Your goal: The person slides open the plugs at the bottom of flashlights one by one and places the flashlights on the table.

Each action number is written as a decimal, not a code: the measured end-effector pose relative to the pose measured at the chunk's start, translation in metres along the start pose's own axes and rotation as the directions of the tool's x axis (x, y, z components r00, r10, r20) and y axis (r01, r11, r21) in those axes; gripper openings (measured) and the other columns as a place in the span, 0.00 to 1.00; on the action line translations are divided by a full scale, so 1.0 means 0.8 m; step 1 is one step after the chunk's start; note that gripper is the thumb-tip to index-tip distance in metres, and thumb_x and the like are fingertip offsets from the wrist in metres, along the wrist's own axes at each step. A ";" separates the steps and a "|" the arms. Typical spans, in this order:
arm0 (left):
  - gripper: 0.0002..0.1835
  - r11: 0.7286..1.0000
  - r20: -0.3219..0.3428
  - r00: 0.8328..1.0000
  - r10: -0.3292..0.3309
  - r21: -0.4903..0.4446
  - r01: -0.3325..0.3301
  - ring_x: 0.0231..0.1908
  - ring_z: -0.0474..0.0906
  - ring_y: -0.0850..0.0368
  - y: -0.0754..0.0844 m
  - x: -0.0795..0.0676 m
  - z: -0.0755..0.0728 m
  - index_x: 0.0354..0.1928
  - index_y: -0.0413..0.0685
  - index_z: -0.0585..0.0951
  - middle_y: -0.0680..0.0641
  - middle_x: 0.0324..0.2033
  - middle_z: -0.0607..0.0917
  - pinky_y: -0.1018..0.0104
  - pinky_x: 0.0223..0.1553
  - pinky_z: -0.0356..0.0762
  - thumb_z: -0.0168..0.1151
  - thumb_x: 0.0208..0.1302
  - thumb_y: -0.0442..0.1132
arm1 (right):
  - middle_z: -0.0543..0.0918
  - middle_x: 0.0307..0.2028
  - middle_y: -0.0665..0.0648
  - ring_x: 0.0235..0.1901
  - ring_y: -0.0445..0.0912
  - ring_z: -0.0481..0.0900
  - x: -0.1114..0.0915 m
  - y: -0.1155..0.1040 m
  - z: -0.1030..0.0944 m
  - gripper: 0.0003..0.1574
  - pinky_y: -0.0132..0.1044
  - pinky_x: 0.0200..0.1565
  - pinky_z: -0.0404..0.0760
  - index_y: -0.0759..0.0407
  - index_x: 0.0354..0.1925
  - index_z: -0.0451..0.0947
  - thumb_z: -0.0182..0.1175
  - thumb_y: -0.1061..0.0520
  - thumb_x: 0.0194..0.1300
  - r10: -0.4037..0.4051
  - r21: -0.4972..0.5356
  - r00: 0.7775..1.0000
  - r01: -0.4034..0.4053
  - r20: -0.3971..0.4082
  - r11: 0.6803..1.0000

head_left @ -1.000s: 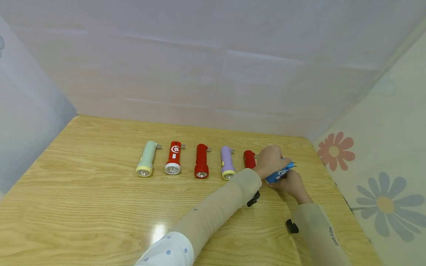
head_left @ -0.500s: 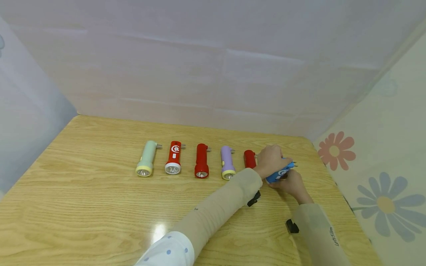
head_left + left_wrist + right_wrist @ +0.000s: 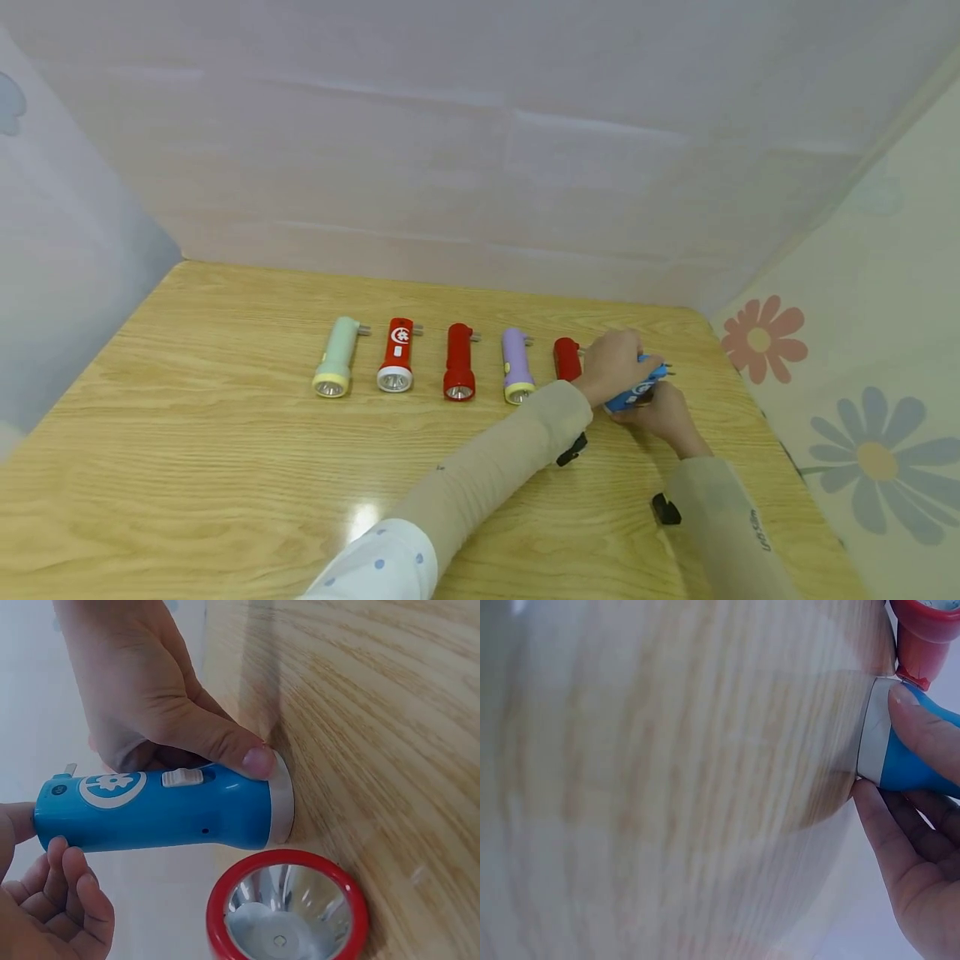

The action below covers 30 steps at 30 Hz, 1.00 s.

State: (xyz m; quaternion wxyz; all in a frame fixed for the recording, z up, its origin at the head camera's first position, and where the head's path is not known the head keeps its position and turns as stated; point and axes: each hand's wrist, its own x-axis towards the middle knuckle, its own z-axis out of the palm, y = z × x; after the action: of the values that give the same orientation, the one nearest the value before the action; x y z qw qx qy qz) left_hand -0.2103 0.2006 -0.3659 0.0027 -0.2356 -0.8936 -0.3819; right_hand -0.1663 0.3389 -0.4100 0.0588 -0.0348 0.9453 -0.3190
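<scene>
Both hands are on a blue flashlight (image 3: 150,817) with a white head rim, a white slide switch and a gear emblem. Its head points down at the wooden table, its plug prongs upward. My left hand (image 3: 609,365) pinches the plug end between thumb and fingertips. Lower down, my right hand (image 3: 666,410) grips the head end, thumb along the rim near the switch, as the left wrist view shows. Right beside it on the left is a red flashlight (image 3: 566,358), partly hidden by my left hand and sleeve.
In a row to the left lie a purple flashlight (image 3: 515,360), a plain red flashlight (image 3: 458,358), a red-and-white flashlight (image 3: 397,350) and a pale green flashlight (image 3: 340,346). A flower-printed sheet (image 3: 810,358) borders the table (image 3: 225,467) on the right; a pale sheet (image 3: 420,167) hangs behind.
The head view has shifted a little, so the table and flashlights appear slightly farther right. Both hands keep the same hold on the blue flashlight.
</scene>
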 end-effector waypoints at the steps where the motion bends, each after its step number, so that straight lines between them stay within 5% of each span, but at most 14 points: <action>1: 0.25 1.000 0.010 1.000 0.007 -0.007 -0.007 0.09 0.45 0.66 -0.001 0.000 -0.001 0.14 0.51 0.62 0.56 0.09 0.55 0.77 0.10 0.46 0.55 0.63 0.54 | 0.76 0.44 0.73 0.42 0.63 0.77 0.000 0.000 0.000 0.39 0.51 0.42 0.77 0.77 0.53 0.65 0.70 0.57 0.50 0.000 -0.003 1.000 0.000 0.003 1.000; 10: 0.14 0.999 0.139 0.990 0.019 0.034 -0.024 0.18 0.67 0.67 -0.004 -0.005 -0.011 0.38 0.52 0.75 0.58 0.20 0.74 0.78 0.18 0.63 0.58 0.61 0.53 | 0.76 0.44 0.75 0.42 0.64 0.76 0.000 -0.005 -0.002 0.40 0.52 0.42 0.77 0.79 0.53 0.65 0.70 0.56 0.50 0.046 -0.017 0.999 -0.046 0.027 0.999; 30: 0.17 0.999 0.135 0.991 0.021 0.031 -0.026 0.11 0.58 0.66 -0.007 -0.015 -0.013 0.47 0.55 0.75 0.56 0.13 0.70 0.77 0.12 0.56 0.58 0.61 0.54 | 0.76 0.47 0.73 0.46 0.64 0.76 -0.004 0.002 -0.003 0.37 0.52 0.44 0.76 0.74 0.54 0.68 0.68 0.54 0.53 0.016 0.017 0.999 -0.017 0.036 1.000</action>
State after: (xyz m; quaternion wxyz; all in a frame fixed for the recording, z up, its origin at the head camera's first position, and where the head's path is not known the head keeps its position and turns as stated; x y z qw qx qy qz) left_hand -0.2040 0.1851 -0.3645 -0.0492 -0.2711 -0.8951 -0.3504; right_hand -0.1635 0.3421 -0.4090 0.0787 -0.0321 0.9415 -0.3261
